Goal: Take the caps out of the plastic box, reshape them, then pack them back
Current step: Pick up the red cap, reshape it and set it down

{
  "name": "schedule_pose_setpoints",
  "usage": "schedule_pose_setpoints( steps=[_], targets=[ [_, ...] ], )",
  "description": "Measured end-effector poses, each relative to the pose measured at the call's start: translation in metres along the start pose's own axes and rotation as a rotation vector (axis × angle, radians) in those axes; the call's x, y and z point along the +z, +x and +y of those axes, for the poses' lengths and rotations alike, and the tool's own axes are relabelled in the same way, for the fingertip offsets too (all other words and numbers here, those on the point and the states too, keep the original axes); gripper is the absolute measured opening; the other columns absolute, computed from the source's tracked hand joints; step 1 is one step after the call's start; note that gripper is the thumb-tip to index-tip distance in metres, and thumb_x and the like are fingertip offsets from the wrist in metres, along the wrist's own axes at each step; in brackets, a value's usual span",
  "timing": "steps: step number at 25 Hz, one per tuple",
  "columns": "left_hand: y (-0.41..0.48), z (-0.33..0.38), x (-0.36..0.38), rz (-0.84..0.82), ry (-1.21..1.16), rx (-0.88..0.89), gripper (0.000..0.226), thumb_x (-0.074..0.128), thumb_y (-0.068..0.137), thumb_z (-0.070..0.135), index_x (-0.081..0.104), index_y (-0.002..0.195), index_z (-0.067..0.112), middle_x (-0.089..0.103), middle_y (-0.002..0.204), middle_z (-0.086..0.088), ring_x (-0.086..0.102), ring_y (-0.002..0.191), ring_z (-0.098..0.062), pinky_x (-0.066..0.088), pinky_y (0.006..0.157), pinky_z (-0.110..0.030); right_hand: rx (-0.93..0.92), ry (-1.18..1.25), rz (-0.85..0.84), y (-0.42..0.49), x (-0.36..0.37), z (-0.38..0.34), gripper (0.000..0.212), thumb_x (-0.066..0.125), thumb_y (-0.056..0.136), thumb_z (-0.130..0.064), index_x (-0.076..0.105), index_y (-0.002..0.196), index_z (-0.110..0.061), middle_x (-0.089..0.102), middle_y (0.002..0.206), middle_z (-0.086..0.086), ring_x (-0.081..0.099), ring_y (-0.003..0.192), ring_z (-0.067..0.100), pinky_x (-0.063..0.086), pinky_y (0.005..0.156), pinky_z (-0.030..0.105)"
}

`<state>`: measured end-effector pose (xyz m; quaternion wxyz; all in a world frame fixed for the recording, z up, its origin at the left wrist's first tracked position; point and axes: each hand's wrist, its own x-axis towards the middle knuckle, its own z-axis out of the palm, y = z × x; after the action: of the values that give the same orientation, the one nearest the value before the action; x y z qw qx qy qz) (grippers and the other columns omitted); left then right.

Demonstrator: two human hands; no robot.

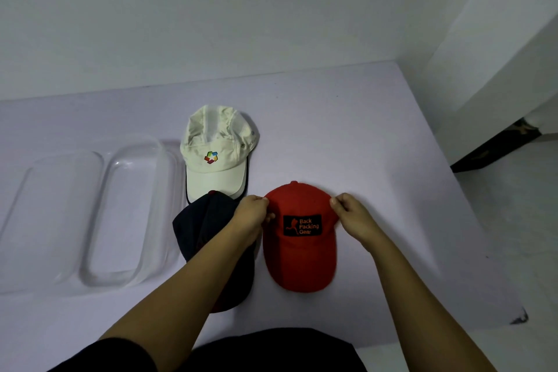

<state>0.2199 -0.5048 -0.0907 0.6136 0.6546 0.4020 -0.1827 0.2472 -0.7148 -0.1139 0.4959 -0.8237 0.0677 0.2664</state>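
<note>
A red cap (299,254) with a black "Back Packing Gear" patch lies on the pale table (377,142), brim toward me. My left hand (252,214) pinches the left side of its crown and my right hand (351,214) pinches the right side. A dark navy cap (208,226) lies just left of it, partly under my left forearm. A cream cap (216,151) with a coloured logo sits behind the navy one. The clear plastic box (126,217) stands empty at the left.
A clear lid (51,211) lies flat to the left of the box. The table's right edge (459,220) drops to a white floor with a dark gap beyond. A white wall rises behind the table.
</note>
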Motion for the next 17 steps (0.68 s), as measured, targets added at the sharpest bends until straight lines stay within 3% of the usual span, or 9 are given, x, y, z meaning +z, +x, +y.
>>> schedule_pose_setpoints(
  steps=[4, 6, 8, 12, 15, 17],
  targets=[
    [-0.006, 0.006, 0.0, -0.083, -0.061, -0.028, 0.02, 0.039, 0.094, 0.019, 0.052, 0.088, 0.006, 0.054, 0.072, -0.007, 0.052, 0.053, -0.014, 0.042, 0.042, -0.018, 0.002, 0.038, -0.076, -0.001, 0.003, -0.008, 0.03, 0.043, 0.096, -0.036, 0.061, 0.112, -0.017, 0.063, 0.11, -0.003, 0.058, 0.102, 0.014, 0.046, 0.091, 0.032],
    [-0.009, 0.004, 0.003, -0.074, 0.113, 0.055, 0.028, 0.043, 0.095, 0.033, 0.056, 0.09, 0.008, 0.055, 0.069, -0.004, 0.052, 0.053, -0.012, 0.041, 0.048, -0.021, -0.026, 0.003, -0.057, -0.002, 0.007, -0.014, 0.037, 0.041, 0.095, -0.045, 0.066, 0.092, -0.018, 0.065, 0.091, -0.005, 0.059, 0.086, 0.012, 0.047, 0.08, 0.03],
    [-0.01, 0.001, 0.005, -0.023, 0.309, 0.17, 0.032, 0.045, 0.095, 0.039, 0.057, 0.09, 0.011, 0.055, 0.064, -0.001, 0.051, 0.054, -0.011, 0.04, 0.052, -0.024, -0.068, -0.07, 0.01, -0.003, 0.007, -0.02, 0.042, 0.042, 0.096, -0.042, 0.05, 0.062, -0.019, 0.051, 0.063, -0.006, 0.048, 0.063, 0.011, 0.038, 0.061, 0.027],
    [-0.008, 0.001, -0.003, 0.031, 0.386, 0.243, 0.031, 0.045, 0.095, 0.039, 0.057, 0.084, 0.013, 0.058, 0.066, 0.0, 0.055, 0.056, -0.01, 0.043, 0.057, -0.025, -0.126, -0.233, 0.029, -0.002, 0.006, -0.027, 0.046, 0.043, 0.097, -0.036, 0.037, 0.055, -0.019, 0.04, 0.055, -0.005, 0.038, 0.052, 0.009, 0.029, 0.052, 0.025],
    [-0.009, 0.0, -0.002, 0.034, 0.332, 0.209, 0.029, 0.047, 0.095, 0.036, 0.06, 0.086, 0.011, 0.061, 0.069, -0.002, 0.058, 0.058, -0.011, 0.048, 0.065, -0.028, -0.123, -0.264, 0.019, 0.0, 0.011, -0.024, 0.04, 0.042, 0.097, -0.034, 0.053, 0.066, -0.01, 0.05, 0.064, 0.0, 0.046, 0.06, 0.013, 0.033, 0.056, 0.027],
    [-0.008, 0.0, -0.001, 0.057, 0.321, 0.216, 0.028, 0.048, 0.094, 0.034, 0.062, 0.091, 0.01, 0.063, 0.069, -0.002, 0.058, 0.056, -0.011, 0.05, 0.064, -0.026, -0.108, -0.212, 0.005, 0.0, 0.013, -0.022, 0.035, 0.04, 0.098, -0.032, 0.063, 0.094, -0.006, 0.06, 0.084, 0.002, 0.054, 0.079, 0.016, 0.038, 0.064, 0.025]
  ],
)
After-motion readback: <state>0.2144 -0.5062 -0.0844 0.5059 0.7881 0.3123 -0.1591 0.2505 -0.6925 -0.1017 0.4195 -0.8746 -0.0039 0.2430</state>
